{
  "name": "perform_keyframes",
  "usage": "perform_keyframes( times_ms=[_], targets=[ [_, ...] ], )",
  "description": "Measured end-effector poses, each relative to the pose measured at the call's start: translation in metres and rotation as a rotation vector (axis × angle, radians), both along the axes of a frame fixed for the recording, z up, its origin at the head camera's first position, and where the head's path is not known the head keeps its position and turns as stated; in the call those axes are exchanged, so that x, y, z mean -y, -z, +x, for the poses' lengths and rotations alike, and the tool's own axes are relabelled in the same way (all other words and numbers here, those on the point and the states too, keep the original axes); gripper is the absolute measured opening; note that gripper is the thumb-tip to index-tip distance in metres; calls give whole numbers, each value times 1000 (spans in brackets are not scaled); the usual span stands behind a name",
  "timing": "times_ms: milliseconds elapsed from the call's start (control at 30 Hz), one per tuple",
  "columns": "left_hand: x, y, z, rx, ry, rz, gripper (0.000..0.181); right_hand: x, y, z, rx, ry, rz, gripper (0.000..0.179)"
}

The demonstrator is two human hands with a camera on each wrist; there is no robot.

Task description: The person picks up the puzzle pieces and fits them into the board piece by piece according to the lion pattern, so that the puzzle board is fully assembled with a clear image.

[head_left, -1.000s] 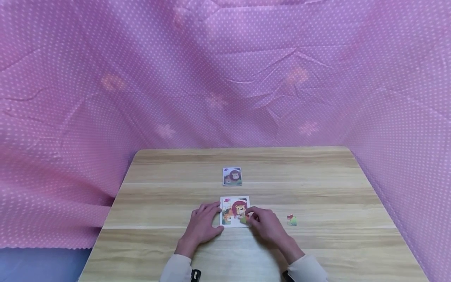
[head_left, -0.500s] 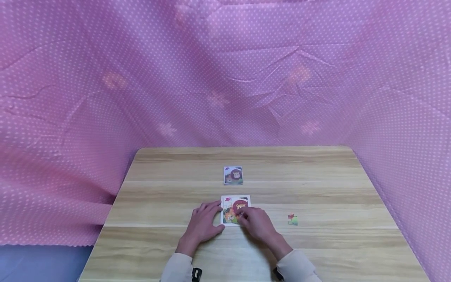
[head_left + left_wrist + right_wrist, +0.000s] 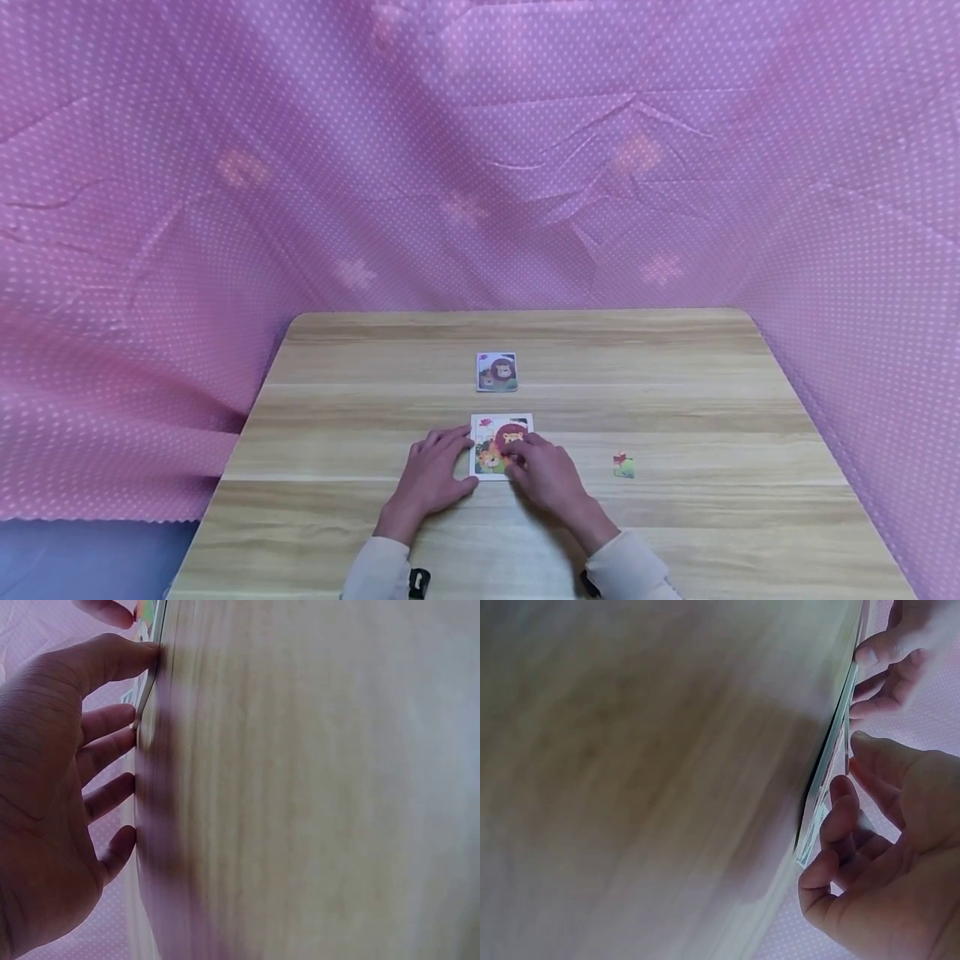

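A white-bordered jigsaw board with a lion picture lies on the table between the two hands. My left hand rests at its left side, thumb at the near corner and fingertips along the edge. In the left wrist view, the left hand has its fingers spread against the board's rim. My right hand is over the board's lower right part. Seen from the right wrist, the right hand pinches a thin puzzle piece between thumb and forefinger, just above the board. Its picture side is mostly hidden.
A small lion picture card lies beyond the board. One loose puzzle piece, green and red, lies to the right. The wooden table is backed by a pink dotted cloth.
My right hand has moved left over the board with the puzzle piece, from its right edge toward the lower middle, and then barely shifts. The left hand stays in place.
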State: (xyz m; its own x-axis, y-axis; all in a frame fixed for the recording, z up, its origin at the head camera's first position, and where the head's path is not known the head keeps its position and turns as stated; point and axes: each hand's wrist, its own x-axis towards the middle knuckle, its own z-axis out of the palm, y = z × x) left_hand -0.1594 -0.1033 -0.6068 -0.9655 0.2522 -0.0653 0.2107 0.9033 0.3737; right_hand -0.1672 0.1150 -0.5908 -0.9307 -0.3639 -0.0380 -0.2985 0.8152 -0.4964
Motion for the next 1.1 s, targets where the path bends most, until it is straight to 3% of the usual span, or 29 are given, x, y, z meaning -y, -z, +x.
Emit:
perform_keyframes(
  times_ms=[567,867,1100],
  targets=[
    [-3,-3,-1,9,-9,18,60,10,1,-3,-82,-71,93,21],
    [-3,-3,-2,17,-8,15,60,8,0,-3,-78,-47,65,21],
    [-2,-2,1,11,-11,7,60,-18,0,0,-46,59,-54,25]
  ],
)
